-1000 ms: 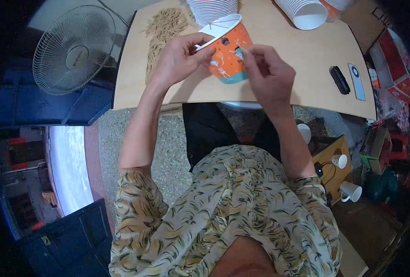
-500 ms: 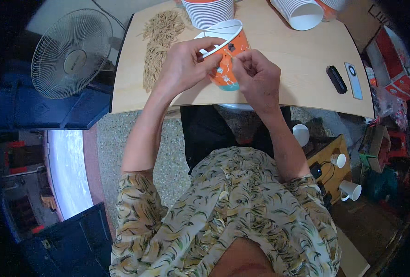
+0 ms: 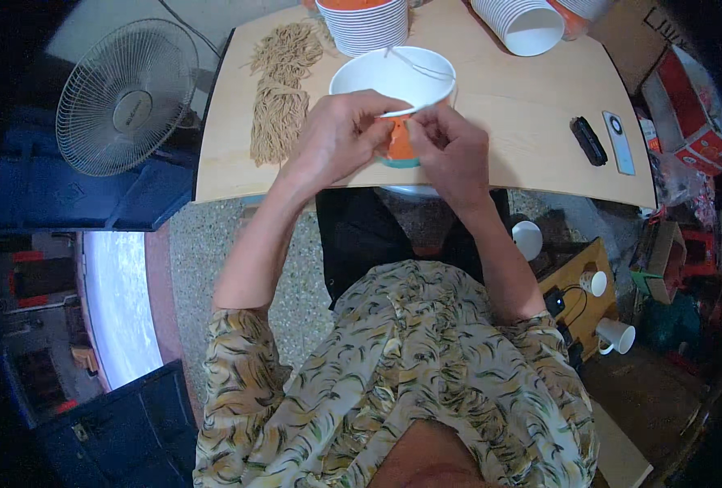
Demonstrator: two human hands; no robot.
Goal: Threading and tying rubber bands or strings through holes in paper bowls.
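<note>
A paper bucket (image 3: 389, 71), white inside and orange outside with a teal base, stands at the table's near edge with its mouth up. A thin pale cord (image 3: 420, 70) loops across its inside at the far rim. My left hand (image 3: 338, 130) is closed on the near rim, the index finger over the edge and the thumb on the orange wall. Beside it, my right hand (image 3: 456, 150) is pinched at the front of the bucket on a cord end, which its fingertips mostly cover now.
Bundles of tan cord (image 3: 279, 122) lie left of the bucket. Behind stand a stack of buckets (image 3: 366, 28) and a tipped stack (image 3: 532, 31). A black case (image 3: 590, 141) and a pale blue-white flat object (image 3: 619, 142) lie at right. A fan (image 3: 129, 106) stands left.
The bucket has turned from tilted, with its printed side showing, to upright with its mouth facing up. Both hands stay at its near rim, and the right fingertips have come closer to the left.
</note>
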